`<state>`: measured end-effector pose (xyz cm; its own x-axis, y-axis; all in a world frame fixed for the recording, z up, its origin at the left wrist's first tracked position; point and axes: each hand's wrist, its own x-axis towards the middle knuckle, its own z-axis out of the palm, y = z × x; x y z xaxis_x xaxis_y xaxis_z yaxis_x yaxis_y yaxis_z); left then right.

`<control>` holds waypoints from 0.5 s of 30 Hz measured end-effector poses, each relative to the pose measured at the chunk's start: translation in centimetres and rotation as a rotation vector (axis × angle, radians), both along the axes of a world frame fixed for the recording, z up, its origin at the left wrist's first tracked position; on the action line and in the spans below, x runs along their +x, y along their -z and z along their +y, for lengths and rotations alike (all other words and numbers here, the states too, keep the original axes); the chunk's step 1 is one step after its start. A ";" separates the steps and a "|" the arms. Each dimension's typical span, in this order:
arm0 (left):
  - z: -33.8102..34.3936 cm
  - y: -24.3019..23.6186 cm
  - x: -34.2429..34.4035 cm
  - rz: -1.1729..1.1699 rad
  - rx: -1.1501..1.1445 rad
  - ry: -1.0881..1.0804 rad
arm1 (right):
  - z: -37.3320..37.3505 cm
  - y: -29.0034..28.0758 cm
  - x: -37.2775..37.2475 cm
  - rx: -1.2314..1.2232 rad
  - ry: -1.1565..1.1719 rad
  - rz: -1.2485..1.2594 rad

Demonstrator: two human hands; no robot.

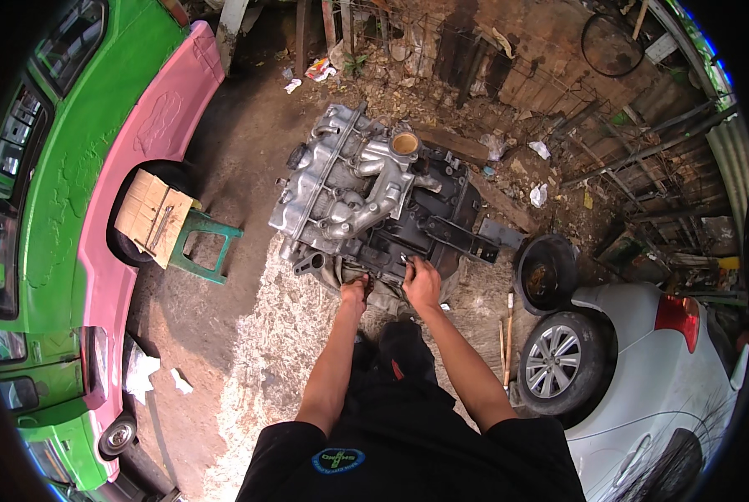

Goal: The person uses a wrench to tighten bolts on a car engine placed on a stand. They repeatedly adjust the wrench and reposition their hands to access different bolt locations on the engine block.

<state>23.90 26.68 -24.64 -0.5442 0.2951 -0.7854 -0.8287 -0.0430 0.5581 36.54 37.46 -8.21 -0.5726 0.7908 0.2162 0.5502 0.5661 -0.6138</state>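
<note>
A car engine [349,192] with a silver top, curved manifold and dark lower casting rests on the ground in front of me. My left hand [353,290] has its fingers curled at the engine's near lower edge; what, if anything, they grip is hidden. My right hand [421,281] is a little to the right, closed on a small shiny metal piece [406,261] against the dark casting. I cannot make out exactly what that piece is.
A green and pink van [105,249] stands left, beside a green stool [219,272] bearing cardboard [136,209] with long tools. A silver car [654,385], black basin [541,255] and wooden handles [508,343] are right. Scrap metal and debris [608,125] line the back.
</note>
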 end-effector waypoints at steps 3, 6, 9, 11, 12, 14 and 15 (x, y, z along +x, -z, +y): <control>0.1 -1.1 0.8 0.199 -0.099 0.053 | 0.0 0.1 0.1 -0.013 -0.003 -0.002; -0.6 -1.5 1.0 0.492 -0.181 0.277 | 0.0 0.1 0.1 -0.017 0.011 -0.015; -0.9 -0.8 1.0 0.689 -0.314 0.442 | -0.1 0.2 0.0 -0.018 0.015 -0.003; -0.5 0.0 0.7 0.781 -0.311 0.435 | 0.0 0.2 0.0 -0.013 0.017 0.003; -0.2 0.2 0.6 0.730 -0.323 0.446 | 0.0 0.2 0.0 -0.007 0.018 0.000; -0.3 0.4 0.6 0.443 -0.186 0.344 | 0.0 0.2 0.0 -0.004 0.016 0.001; -0.4 0.3 0.6 0.254 -0.106 0.298 | 0.0 0.2 0.0 -0.006 0.014 0.005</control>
